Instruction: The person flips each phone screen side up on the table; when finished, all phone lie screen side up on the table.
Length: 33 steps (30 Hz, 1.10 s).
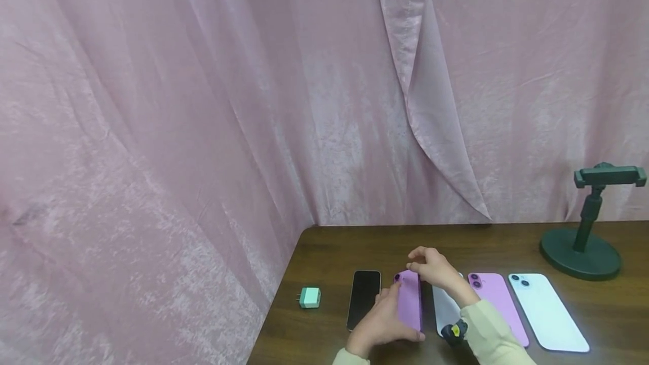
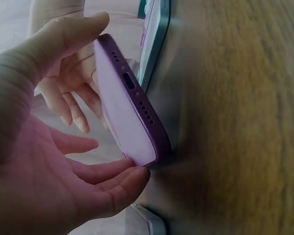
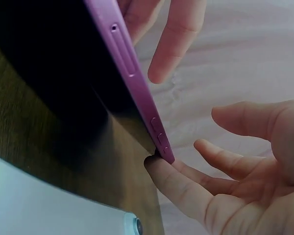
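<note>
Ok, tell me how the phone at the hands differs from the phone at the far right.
The handled phone is purple; the far-right phone is whitish. The handled phone is tilted, held by the left hand; the far-right phone lies flat, untouched. Both show their backs in the head view.

- Charger (image 1: 311,297) to black phone (image 1: 362,298): widest gap in row, fingers fit.
- Black phone to tilted purple phone (image 1: 409,303): far end open; left hand (image 1: 381,318) blocks near end.
- Tilted purple phone to silver phone (image 1: 445,314): narrow slot, right hand (image 1: 437,268) over far end.
- Right forearm (image 1: 489,325) crosses silver phone and flat purple phone (image 1: 499,297).
- Desk (image 1: 334,249) strip behind row passable; stand (image 1: 580,255) obstructs right end.
</note>
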{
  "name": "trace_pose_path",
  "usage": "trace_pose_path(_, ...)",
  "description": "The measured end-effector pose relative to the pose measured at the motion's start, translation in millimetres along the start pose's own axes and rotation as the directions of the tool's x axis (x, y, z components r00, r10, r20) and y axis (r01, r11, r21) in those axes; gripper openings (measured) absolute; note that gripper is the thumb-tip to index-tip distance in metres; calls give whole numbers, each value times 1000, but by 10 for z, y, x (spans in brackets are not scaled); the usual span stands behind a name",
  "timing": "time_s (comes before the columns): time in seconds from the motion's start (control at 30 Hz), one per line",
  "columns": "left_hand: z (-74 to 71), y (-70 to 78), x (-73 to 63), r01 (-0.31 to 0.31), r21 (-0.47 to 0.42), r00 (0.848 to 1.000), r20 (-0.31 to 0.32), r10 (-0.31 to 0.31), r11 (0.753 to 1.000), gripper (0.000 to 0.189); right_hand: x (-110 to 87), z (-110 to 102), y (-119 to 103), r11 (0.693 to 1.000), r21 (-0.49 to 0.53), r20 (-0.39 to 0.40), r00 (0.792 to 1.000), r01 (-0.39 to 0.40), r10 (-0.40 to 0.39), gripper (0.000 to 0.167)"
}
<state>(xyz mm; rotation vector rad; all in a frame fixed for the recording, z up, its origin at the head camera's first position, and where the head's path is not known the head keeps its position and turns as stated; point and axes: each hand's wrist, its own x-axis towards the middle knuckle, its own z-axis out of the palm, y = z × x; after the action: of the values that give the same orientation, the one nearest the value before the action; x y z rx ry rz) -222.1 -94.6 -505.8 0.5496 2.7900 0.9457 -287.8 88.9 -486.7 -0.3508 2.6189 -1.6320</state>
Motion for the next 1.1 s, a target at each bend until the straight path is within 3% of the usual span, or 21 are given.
trace_pose_path(0.27,-27,-11,-23,22,-11,1000,4,-22,1000,119,-75,13,-94,999,3,-20,999,40,-40,29)
trace_pose_path(0.4,-79,-46,-10,58,-114,998,29,-55,992,115,-83,32,-114,996,27,-24,996,89,-89,27)
trace_pose_path(0.7,-177,-152,-13,30,-338,995,104,5,941,103,-95,87,-72,982,65,-20,984,176,-175,29)
trace_pose_path(1.1,-254,-105,-1,47,-371,991,134,4,928,90,-85,111,-15,981,104,37,985,162,-166,44)
